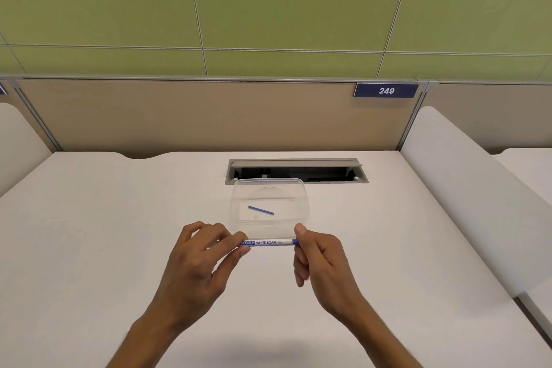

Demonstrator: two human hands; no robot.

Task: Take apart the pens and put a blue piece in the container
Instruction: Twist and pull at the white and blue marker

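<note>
White desk [104, 233], seen from above. Whiteboard marker [267, 243] held level just above the desk surface, near centre, lying 9-to-3 o'clock between both hands. Barrel white, printed in blue: "MARKER" in white letters on a blue band at the 9 o'clock end, then "WHITE BOARD" in blue letters. Blue end piece showing at the 3 o'clock end.

Left hand [194, 260] pinched closed on the 9 o'clock end of the marker, thumb below and fingers curled over the top; that end hidden under the fingers. Right hand [319, 260] closed on the 3 o'clock end, thumb tip raised above the blue end piece, other fingers curled underneath.

Clear plastic container [304, 203] resting on the desk at 12 o'clock from the marker, near rim just beyond the barrel; touching or not, cannot tell. Rounded corners, no lid on. Inside, thin blue stick [260, 210], lying flat on the bottom, slanted roughly 10-to-4 o'clock.

Grey cable tray [295, 163] recessed in the desk at 12 o'clock from the container, flap open. Blue plate [386, 90] reading "249" on the beige divider at 1 o'clock.
</note>
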